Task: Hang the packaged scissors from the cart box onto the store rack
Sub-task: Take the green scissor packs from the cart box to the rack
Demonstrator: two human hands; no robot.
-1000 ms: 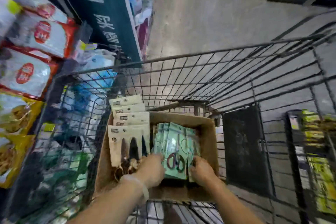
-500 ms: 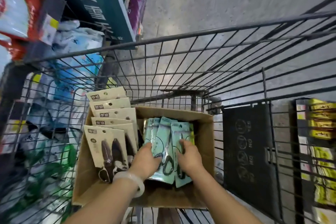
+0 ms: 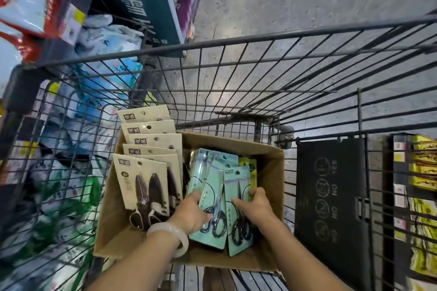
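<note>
Now both hands are deeper in the box (image 3: 267,177) than before | left hand (image 3: 192,215) fingers curl round the green scissor packs (image 3: 212,186) | right hand (image 3: 254,207) fingers grip the near pack (image 3: 237,241) | packs still in the cart (image 3: 236,38), none hung yet.

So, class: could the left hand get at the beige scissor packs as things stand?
Probably yes. The left hand holds the green packs right beside the beige packs, which stand uncovered in the open box.
</note>
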